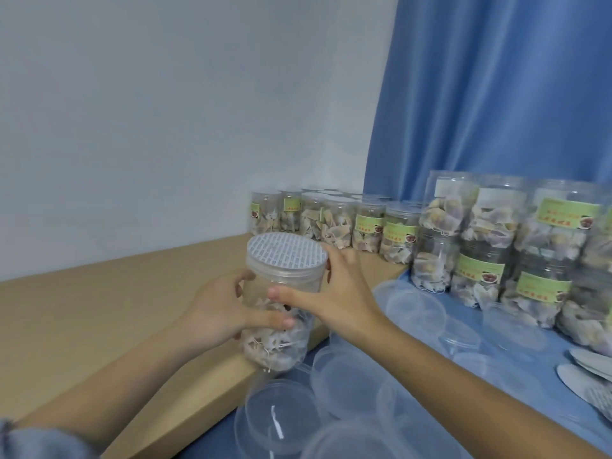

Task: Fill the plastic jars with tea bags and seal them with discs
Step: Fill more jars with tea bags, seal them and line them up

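Left hand (pixel 215 313) grip wraps the tea-bag-filled plastic jar (pixel 281 309), held tilted above the surface (pixel 99 309). Right hand (pixel 331 293) grip clasps its neck, white disc (pixel 287 251) seated on top.

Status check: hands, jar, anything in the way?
Left hand grips jar; right hand at its rim. Disc seated on mouth. Nothing blocking.

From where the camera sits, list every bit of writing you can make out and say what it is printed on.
Nothing can be read.
Green labels on the stacked jars: reddish characters, too blurred to read.
Green labels on the back row of jars: too small and blurred.
Disc on the held jar: rows of tiny grey print, unreadable.
Loose discs at the right: faint print, unreadable.
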`<state>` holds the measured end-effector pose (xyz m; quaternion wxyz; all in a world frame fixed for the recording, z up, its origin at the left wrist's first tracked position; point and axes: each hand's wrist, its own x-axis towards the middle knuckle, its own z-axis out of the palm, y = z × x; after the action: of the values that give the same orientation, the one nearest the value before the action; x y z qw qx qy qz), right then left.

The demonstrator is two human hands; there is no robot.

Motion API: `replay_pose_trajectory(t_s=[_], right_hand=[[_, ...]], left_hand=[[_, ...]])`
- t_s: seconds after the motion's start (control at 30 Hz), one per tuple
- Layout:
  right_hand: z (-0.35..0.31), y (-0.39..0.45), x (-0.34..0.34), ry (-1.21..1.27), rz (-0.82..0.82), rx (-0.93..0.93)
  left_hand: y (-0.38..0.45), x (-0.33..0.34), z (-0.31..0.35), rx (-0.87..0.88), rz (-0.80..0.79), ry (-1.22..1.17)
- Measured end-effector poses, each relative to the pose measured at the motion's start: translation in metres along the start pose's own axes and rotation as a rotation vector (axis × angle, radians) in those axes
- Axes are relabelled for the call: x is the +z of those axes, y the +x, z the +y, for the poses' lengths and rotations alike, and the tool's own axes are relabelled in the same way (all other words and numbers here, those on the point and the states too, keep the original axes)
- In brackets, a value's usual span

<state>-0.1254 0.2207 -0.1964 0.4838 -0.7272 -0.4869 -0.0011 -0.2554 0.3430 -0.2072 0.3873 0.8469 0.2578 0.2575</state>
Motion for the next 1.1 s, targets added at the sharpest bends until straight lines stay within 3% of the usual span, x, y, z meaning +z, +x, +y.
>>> replay_pose_trajectory(t_s=[0.13,0.23,0.57,0.83,1.1], right_hand=[[0.017,0.041,0.009,-0.087,-0.056,0.116],[0.029,0.058,0.008,-0.205,-0.098,0.238],[0.020,0.034,-0.011,-0.296,-0.167,0.169],[0.005,-0.015,-0.090,-0.322,-0.047,0.071],[0.032,-0.102,-0.219,-0.215,0.224,0.202]], left_hand=[[0.026,0.014,-0.019,0.002,0.119,-0.122],[0.045,0.028,-0.022,-0.073,0.042,-0.242],[0.049,0.052,0.023,-0.014,-0.037,-0.396],[0.005,0.097,0.117,0.072,-0.065,-0.462],[-0.037,0.209,0.227,0.086,-0.115,-0.522]])
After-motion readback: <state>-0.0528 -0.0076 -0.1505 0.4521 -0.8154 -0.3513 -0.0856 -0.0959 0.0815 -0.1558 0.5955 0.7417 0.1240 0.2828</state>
